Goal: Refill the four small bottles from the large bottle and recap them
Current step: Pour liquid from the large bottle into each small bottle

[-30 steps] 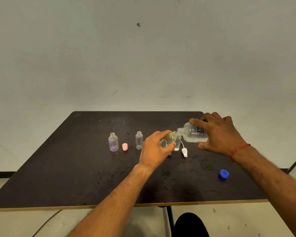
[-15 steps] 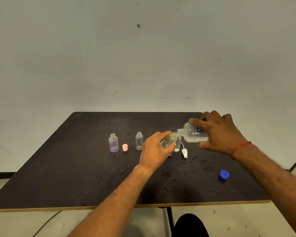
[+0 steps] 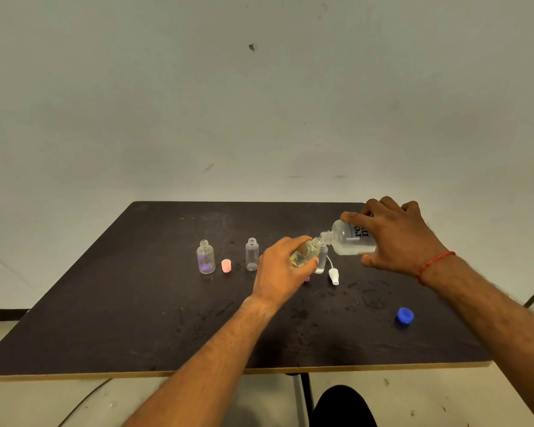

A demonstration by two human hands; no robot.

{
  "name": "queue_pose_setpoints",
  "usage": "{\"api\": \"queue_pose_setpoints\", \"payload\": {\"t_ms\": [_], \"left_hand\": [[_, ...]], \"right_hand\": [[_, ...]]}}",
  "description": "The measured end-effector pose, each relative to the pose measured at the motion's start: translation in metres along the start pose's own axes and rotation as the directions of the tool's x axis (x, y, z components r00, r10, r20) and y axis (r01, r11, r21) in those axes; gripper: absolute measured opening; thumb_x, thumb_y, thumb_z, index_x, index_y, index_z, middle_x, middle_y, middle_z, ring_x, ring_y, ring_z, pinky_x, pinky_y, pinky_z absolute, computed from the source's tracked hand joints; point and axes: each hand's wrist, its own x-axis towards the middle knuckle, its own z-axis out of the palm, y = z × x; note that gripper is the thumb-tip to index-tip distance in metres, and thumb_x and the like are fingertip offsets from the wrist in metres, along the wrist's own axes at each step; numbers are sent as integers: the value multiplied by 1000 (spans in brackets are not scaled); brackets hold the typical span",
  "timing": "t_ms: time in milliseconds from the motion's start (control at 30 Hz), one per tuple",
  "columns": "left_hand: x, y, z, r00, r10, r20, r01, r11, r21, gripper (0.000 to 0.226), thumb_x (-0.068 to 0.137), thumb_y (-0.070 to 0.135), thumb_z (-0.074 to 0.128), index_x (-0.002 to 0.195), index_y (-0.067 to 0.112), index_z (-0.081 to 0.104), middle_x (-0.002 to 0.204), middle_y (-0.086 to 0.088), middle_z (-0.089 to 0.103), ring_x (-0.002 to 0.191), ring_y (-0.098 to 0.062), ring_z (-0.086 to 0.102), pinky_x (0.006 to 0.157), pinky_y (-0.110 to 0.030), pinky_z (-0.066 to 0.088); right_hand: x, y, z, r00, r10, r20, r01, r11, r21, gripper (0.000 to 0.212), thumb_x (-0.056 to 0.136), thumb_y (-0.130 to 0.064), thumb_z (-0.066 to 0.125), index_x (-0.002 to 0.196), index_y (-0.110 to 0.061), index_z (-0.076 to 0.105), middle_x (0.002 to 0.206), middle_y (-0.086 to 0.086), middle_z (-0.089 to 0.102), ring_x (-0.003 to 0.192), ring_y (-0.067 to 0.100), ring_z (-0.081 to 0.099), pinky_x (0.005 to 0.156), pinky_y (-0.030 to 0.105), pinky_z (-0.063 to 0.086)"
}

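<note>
We take the pink cap (image 3: 226, 266) on the dark table (image 3: 136, 303) as our landmark. Well to its right, the right hand (image 3: 401, 238) grips the large bottle (image 3: 352, 241), tipped nearly flat with its open neck pointing left; clear liquid pools along its lower side. The left hand (image 3: 282, 269), between the cap and that bottle, curls round a small bottle (image 3: 305, 252) tilted so that its mouth meets the large neck. We see a yellowish tint inside, but cannot tell liquid from the palm behind.

Just left of the cap stands a round-shouldered bottle (image 3: 206, 258), open, with a purple tint at its base. Just right of the cap stands a slim bottle (image 3: 252, 254), open; its fill we cannot tell. A fourth bottle (image 3: 321, 261) stands farther right, partly hidden behind the held one.

Set against the frame one second earlier, both hands keep their holds, the two mouths meet at the same place, and everything on the table lies as it did.

All bottles are clear with threaded necks; the large one bears black lettering. Right of the cap we also find a purple cap (image 3: 306, 279), mostly hidden under the left hand, a white spray top (image 3: 334, 275) with a thin tube, and, farthest right and nearer us, a blue cap (image 3: 404, 315). The tabletop is matt and smudged, with a pale edge
</note>
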Motion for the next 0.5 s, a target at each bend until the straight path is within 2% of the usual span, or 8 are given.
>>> {"api": "queue_pose_setpoints", "payload": {"t_ms": [133,367,500], "left_hand": [[0,1,0,1000,8,6,-8,1000,-17,40,88,33,75,127,24,69,114,9,68,102,-6,64,85,-9,49],[0,1,1,1000,-2,14,2,1000,-31,41,89,32,75,129,24,67,116,8,68,104,-6,63,91,-14,52],[0,1,1,1000,4,11,-3,999,-41,40,89,32,75,128,25,69,114,10,68,104,-3,63,89,-11,50]], "right_hand": [[0,0,0,1000,-2,-8,2,1000,4,83,69,-52,70,143,-43,33,118,-5,47,113,18,43,89,40,35],[0,0,-2,1000,-5,2,5,1000,-18,85,70,-55,69,144,-44,29,122,-4,46,116,18,42,91,40,35],[0,0,-2,1000,-6,3,6,1000,-18,85,70,-54,69,145,-43,30,122,-4,47,116,18,43,91,41,35]]}}
